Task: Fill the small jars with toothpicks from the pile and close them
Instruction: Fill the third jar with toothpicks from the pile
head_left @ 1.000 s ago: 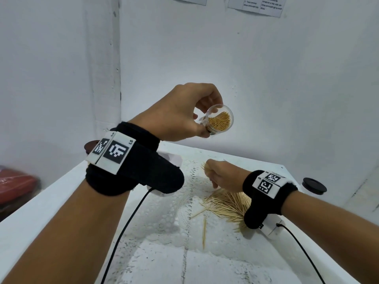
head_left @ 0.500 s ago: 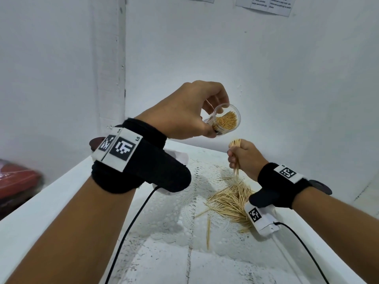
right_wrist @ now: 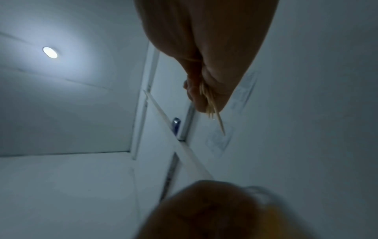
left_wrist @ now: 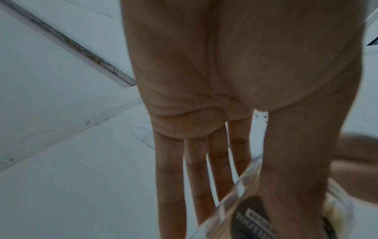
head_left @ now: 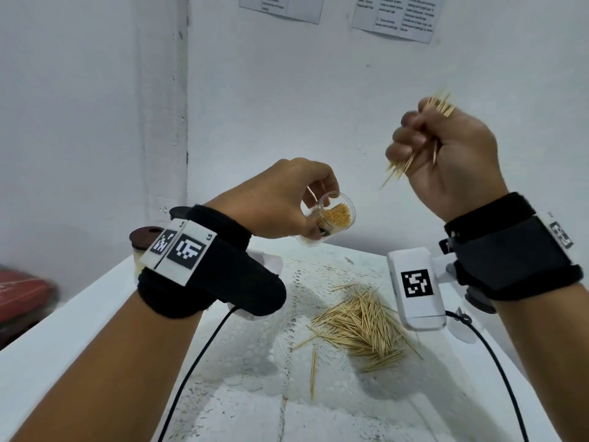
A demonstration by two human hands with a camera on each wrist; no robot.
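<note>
A lone toothpick lies nearest on the table, the pile just beyond it. Above, the left hand pinches a tilted open jar, partly filled with toothpicks. The right hand, raised higher and well apart, grips a bunch. A lidded jar stands far left.

- Brown-lidded jar: largely hidden behind left wristband.
- Black lid: mostly covered by right wristband.
- Wall notices: cropped, text illegible.
</note>
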